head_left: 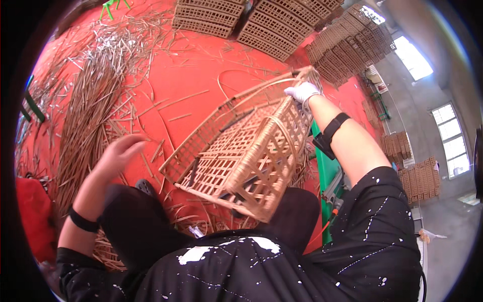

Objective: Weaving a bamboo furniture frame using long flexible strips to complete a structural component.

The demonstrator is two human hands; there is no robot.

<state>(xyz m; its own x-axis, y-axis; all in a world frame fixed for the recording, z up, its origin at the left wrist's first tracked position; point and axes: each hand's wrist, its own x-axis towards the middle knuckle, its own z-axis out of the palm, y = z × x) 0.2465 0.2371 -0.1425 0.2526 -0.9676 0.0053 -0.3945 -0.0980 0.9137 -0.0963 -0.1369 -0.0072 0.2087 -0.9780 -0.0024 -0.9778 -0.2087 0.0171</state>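
A woven bamboo basket (274, 143) with open lattice sides is tilted in front of me, its near corner just above my knees. My right hand (303, 93), in a white glove, is closed on the rim at the basket's far right corner. Dark strips run along the inside of the lattice. A thin hoop of cane curves up beyond the far edge. My left hand (119, 155) is bare and slightly blurred, held off to the left of the basket. Its fingers are stretched out and hold nothing.
Loose bamboo strips (93, 100) lie in a long heap on the red floor (186, 65) at left. Stacked woven baskets (282, 27) stand at the back, more along the right wall. A green bench-like frame (327, 176) is beside my right knee. Something red (35, 216) sits far left.
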